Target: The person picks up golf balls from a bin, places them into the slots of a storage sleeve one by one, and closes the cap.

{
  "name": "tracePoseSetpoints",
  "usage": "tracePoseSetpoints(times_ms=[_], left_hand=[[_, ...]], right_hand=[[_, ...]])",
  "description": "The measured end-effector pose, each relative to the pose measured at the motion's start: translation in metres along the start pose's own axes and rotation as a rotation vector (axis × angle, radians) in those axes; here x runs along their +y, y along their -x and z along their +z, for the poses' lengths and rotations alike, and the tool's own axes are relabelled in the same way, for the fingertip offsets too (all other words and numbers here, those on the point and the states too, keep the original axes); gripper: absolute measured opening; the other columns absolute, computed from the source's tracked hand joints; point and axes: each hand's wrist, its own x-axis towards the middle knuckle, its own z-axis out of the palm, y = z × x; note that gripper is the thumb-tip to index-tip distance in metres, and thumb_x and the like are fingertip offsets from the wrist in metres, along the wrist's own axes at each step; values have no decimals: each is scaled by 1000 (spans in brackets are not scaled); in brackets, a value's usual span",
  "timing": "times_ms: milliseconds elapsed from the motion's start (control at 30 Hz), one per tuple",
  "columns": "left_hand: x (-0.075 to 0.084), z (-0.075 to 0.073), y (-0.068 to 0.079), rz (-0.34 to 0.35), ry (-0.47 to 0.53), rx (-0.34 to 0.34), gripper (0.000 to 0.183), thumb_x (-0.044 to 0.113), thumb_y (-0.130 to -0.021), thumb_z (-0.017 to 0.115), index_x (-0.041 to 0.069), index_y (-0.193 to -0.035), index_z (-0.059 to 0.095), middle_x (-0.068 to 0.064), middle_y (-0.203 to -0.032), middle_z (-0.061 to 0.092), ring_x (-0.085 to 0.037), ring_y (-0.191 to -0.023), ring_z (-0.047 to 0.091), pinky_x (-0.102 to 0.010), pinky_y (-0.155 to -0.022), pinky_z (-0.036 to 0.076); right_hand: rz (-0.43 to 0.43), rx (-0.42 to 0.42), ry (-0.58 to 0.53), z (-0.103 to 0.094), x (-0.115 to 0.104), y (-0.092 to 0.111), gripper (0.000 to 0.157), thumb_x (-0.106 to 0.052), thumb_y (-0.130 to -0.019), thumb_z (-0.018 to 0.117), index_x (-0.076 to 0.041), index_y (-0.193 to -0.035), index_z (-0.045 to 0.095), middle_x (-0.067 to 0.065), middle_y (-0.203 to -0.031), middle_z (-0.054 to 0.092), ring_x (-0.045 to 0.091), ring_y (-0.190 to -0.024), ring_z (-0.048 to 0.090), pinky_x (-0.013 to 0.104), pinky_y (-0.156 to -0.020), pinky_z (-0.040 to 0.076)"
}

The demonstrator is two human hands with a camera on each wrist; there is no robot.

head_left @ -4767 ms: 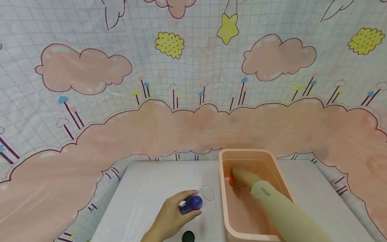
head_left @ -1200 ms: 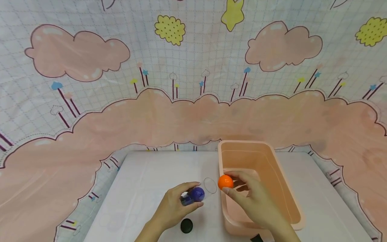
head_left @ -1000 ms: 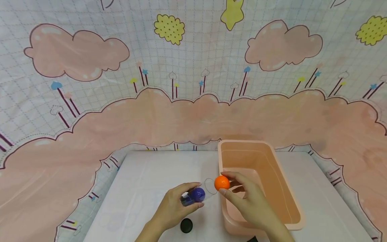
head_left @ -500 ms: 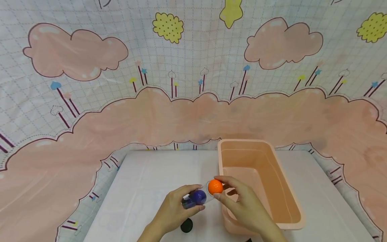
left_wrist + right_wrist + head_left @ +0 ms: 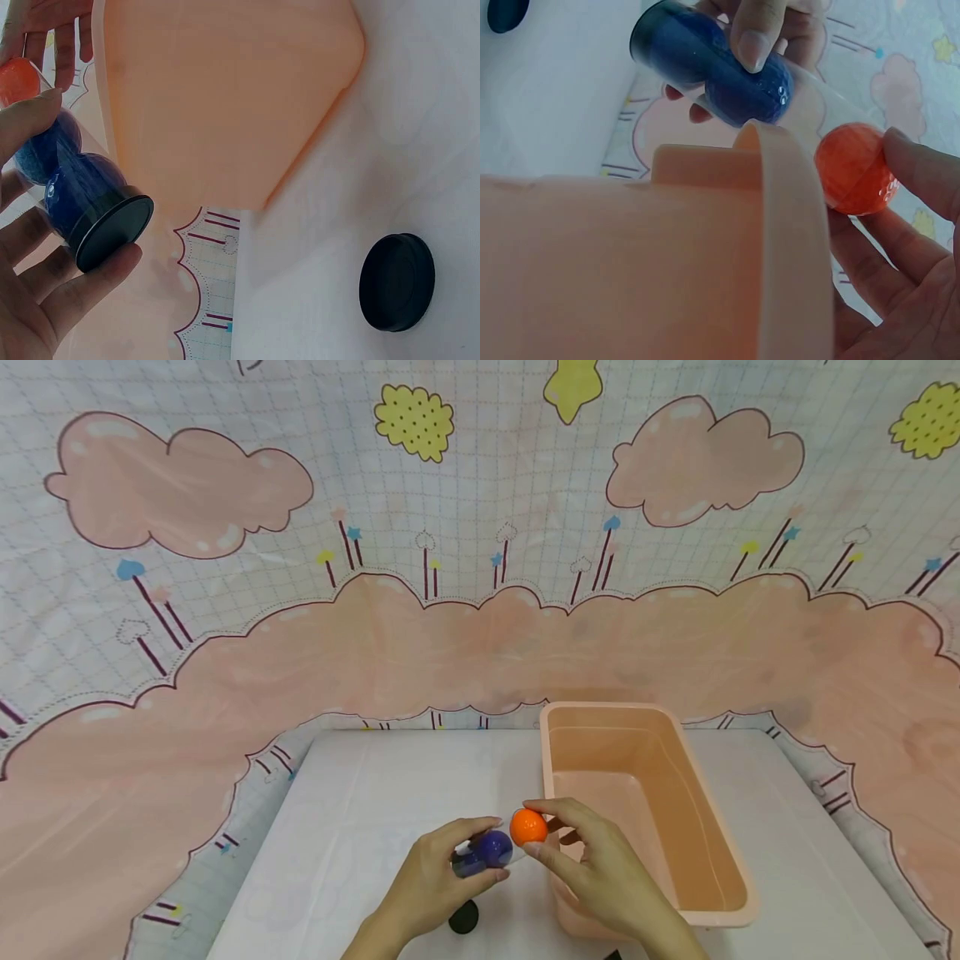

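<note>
right wrist: fingers (image 5: 928, 178) pinch a glossy orange sphere (image 5: 853, 166).

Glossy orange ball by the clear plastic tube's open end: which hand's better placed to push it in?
Likely the right hand: it pinches the orange ball, while the left hand grips the tube.

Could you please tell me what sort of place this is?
Probably an indoor tabletop work area: a flat white table, a pale grid-patterned sheet printed with pink clouds behind it, and a peach rectangular plastic bin standing on the table.
</note>
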Motion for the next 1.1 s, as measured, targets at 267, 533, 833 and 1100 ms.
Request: tracePoseSetpoints(times_ms=[267, 533, 833, 1100], left_hand=[[0, 0, 0, 23, 2, 15, 56, 57, -86, 78, 33, -135, 65, 16, -124, 71, -5, -103, 68, -24, -83, 59], [0, -1, 0, 20, 8, 13, 53, 55, -86, 79, 40, -134, 64, 17, -126, 70, -7, -106, 68, -25, -83, 59], [-2, 0, 1, 33, 7, 28, 52, 53, -85, 81, 40, -133, 64, 18, -124, 70, -5, -105, 68, -25, -82, 59], [-2, 0, 1, 43, 15, 37, 52, 52, -84, 82, 40, -132, 64, 19, -125, 69, -6, -106, 68, -25, -83, 60]], right_hand=[[-23, -8, -13, 1, 1, 0, 36, -39, -100, 69, -25, -133, 67, -13, -123, 70, 5, -100, 66, 31, -85, 60], [-33, -24, -52, 3, 3, 1, 34, -34, -101, 69, -23, -133, 66, -4, -127, 70, 7, -98, 67, 34, -85, 61], [-29, -23, -57, 5, 4, 2, 34, -34, -101, 69, -25, -133, 66, -6, -127, 70, 5, -97, 66, 32, -85, 61], [-10, -28, -59, 6, 4, 1, 36, -36, -100, 70, -22, -132, 67, -6, -127, 70, 5, -96, 65, 29, -83, 60]])
